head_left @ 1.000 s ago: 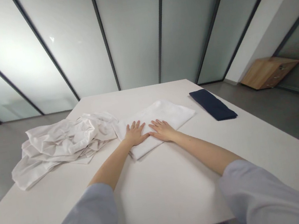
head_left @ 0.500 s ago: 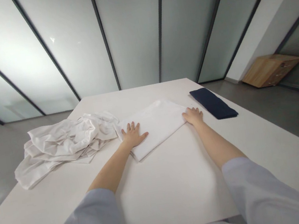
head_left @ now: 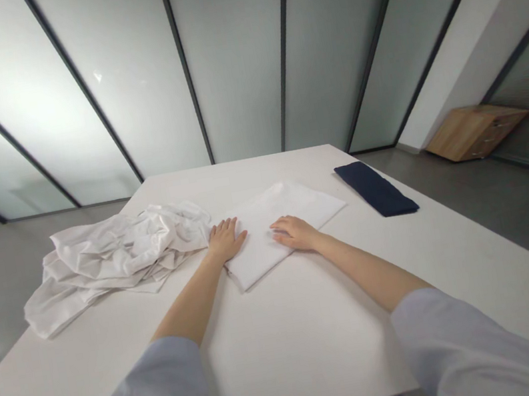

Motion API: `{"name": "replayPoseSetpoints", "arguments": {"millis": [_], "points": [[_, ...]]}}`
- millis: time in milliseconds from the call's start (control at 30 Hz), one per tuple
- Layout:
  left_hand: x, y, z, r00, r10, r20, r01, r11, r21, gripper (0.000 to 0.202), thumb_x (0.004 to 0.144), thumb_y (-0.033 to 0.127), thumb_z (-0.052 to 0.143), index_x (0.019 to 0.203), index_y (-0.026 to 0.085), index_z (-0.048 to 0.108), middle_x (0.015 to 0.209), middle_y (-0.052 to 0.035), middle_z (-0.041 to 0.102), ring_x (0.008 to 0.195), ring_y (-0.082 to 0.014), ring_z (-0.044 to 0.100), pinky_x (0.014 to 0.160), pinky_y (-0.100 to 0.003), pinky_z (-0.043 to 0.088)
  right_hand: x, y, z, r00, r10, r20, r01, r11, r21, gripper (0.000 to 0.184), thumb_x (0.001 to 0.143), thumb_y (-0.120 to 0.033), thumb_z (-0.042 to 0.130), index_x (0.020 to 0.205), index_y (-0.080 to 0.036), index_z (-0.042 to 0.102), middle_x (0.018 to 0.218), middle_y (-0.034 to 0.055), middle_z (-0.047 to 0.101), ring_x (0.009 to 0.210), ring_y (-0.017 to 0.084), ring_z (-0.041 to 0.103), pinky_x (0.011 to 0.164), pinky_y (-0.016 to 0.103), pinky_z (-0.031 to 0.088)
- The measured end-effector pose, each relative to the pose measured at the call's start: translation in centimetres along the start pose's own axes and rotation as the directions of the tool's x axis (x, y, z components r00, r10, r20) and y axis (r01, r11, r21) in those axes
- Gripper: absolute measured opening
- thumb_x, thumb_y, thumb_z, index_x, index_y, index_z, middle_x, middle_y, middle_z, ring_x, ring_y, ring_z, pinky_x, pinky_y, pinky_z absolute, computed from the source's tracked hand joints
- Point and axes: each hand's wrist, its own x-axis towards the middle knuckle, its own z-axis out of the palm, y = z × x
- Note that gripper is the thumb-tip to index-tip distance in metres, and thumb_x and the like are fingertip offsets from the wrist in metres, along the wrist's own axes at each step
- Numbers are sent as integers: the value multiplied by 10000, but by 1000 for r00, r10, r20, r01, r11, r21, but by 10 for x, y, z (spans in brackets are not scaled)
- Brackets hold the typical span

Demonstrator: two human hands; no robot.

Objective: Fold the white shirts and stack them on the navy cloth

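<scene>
A folded white cloth [head_left: 290,204] lies flat and slantwise on the white table [head_left: 298,341] in front of me. My left hand [head_left: 225,239] rests on its left edge, palm down with the fingers spread. Over the middle of the same cloth is my right hand [head_left: 294,232], fingers stretched out and slightly bent, with nothing gripped. Whether its palm touches the fabric I cannot tell. Just left of my left hand sits a crumpled heap of white cloth [head_left: 121,252].
A folded navy cloth [head_left: 375,189] lies near the table's right edge. The heap at left reaches the left edge. Beyond the table stand frosted glass panels [head_left: 236,61], and a wooden cabinet [head_left: 474,130] is on the floor at right.
My right hand has moved left from the cloth's right corner to its middle. My left hand has shifted slightly left along the cloth. The cloth's right corner is now uncovered.
</scene>
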Motion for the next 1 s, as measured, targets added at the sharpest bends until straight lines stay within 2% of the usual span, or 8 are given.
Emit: {"name": "replayPoseSetpoints", "arguments": {"millis": [100,267,367,500,633,800,900,1000], "points": [[0,-1,1,997,-44,63,44,999,0,665,941,550,243,1484,166,276,1543,-135,293,1421,-286,251,1122,-470,240,0,-7,3,994,-58,92,66,994,-92,399,947,-436,438,1229,-225,626,1277,92,590,1168,222,514,1005,372,353],[-6,13,-1,994,-53,91,50,998,41,717,910,621,259,1474,179,291,1548,-162,266,1397,-327,287,1070,-508,293,2,1,2,990,64,122,-41,982,-184,426,986,-442,340,1286,-264,585,1384,68,530,1247,213,476,1030,375,342],[-10,20,-9,998,-33,44,31,998,58,660,912,622,259,1389,195,415,1437,-161,449,1296,-330,430,1004,-500,352,2,9,4,986,133,104,-109,973,-205,428,994,-421,317,1315,-268,555,1429,59,489,1318,198,419,1080,383,295],[-9,23,-23,1000,-8,17,7,997,78,571,933,572,252,1134,174,610,1102,-144,677,1074,-296,600,972,-466,360,-1,24,7,963,261,70,-243,949,-202,431,991,-355,306,1352,-246,513,1487,62,412,1375,212,340,1115,429,241],[-8,22,-28,1000,-5,8,4,998,61,490,927,504,320,1038,182,672,943,-116,721,961,-261,651,900,-387,419,-6,40,1,901,431,-42,-429,875,-226,420,948,-262,368,1335,-209,521,1448,95,451,1324,240,399,1078,401,295],[-7,18,-23,990,120,69,-116,992,-58,414,903,475,386,945,220,709,893,-78,729,928,-240,661,820,-326,463,-7,48,-5,779,619,-96,-623,751,-218,432,916,-425,420,1196,-155,609,1284,165,558,1165,314,504,955,437,393],[-6,11,-17,998,63,-6,-63,993,-102,404,923,420,355,1020,207,685,964,-79,722,975,-225,650,861,-322,463,-6,49,-3,777,624,-79,-624,749,-221,500,913,-489,397,1179,-127,618,1294,180,542,1160,326,492,950,439,388],[-4,2,-9,995,52,-90,-61,993,-103,475,915,433,386,1304,204,535,1332,-88,576,1228,-223,519,1014,-337,388,-6,51,2,778,623,-83,-624,750,-221,500,919,-482,380,1192,-134,614,1314,176,530,1169,327,479,960,440,377]]}}
